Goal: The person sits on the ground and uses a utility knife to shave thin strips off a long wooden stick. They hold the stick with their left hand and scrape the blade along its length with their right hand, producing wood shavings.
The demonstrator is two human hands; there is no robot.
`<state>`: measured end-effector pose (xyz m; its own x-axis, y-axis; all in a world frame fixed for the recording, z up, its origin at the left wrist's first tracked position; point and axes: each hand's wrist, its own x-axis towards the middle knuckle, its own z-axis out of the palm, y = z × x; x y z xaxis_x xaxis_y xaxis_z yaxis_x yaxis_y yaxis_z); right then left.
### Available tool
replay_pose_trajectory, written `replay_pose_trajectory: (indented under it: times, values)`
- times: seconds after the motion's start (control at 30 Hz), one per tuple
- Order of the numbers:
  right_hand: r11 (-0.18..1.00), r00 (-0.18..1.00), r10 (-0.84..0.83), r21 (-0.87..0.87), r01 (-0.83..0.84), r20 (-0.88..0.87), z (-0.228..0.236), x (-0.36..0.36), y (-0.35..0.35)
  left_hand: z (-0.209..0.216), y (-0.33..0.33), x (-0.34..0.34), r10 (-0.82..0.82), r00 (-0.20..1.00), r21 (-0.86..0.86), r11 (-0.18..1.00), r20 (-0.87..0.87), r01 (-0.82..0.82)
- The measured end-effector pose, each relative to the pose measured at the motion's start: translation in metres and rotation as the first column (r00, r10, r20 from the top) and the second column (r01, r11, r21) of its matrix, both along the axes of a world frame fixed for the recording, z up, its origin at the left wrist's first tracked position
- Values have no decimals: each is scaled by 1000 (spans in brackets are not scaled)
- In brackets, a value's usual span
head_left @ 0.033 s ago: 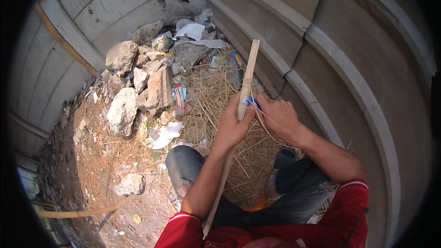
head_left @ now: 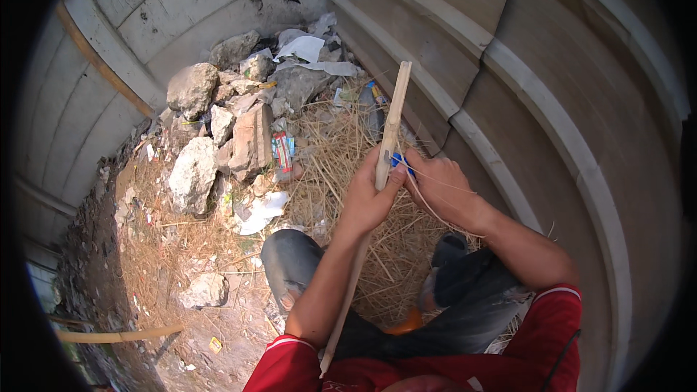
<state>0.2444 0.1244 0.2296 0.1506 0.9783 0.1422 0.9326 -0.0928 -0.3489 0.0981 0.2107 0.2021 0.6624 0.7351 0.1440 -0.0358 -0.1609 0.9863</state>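
Observation:
A long pale bamboo stick (head_left: pixel 393 120) slants up from my lap, past my left forearm, with its split-looking top end pointing away from me. My left hand (head_left: pixel 367 196) is wrapped round the stick partway up. Against the stick's right side, my right hand (head_left: pixel 441 183) grips a small blue-handled tool (head_left: pixel 398 160); a small grey piece, perhaps its blade, touches the wood. Most of the tool is hidden by fingers. Thin pale strips (head_left: pixel 424 203) curl from this spot over my right hand toward the wrist.
Corrugated metal sheeting (head_left: pixel 566 116) rises close on my right. Rocks (head_left: pixel 250 141) and white scraps (head_left: pixel 301 49) are heaped ahead left against a pale wall (head_left: pixel 196 3). Dry straw (head_left: pixel 341 160) covers the ground between my knees. A plastic bottle (head_left: pixel 372 116) lies beyond the stick; a pole (head_left: pixel 120 336) juts in lower left.
The thin strips have shifted slightly over my right hand, and the blue tool has turned a little against the stick. Both hands stay almost in place.

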Motion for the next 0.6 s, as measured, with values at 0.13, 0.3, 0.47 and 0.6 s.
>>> replay_pose_trajectory:
  times: [0.13, 0.3, 0.47, 0.6]
  values:
    - [955, 837, 267, 246, -164, -477, -8, 9, 9, 3, 3, -1, -73, 996, -121, 990, 45, 78]
    - [973, 899, 222, 30, -227, -377, 16, 17, 8, 3, 6, -4, -80, 995, -92, 992, 59, 86]
    - [997, 996, 77, -12, -77, -37, 19, 13, 11, -17, 9, 2, 4, 997, 121, 993, 83, -14]
    - [999, 993, 36, 11, -38, 109, 2, 26, 23, -12, 8, 4, 55, 992, 49, 998, -111, -49]
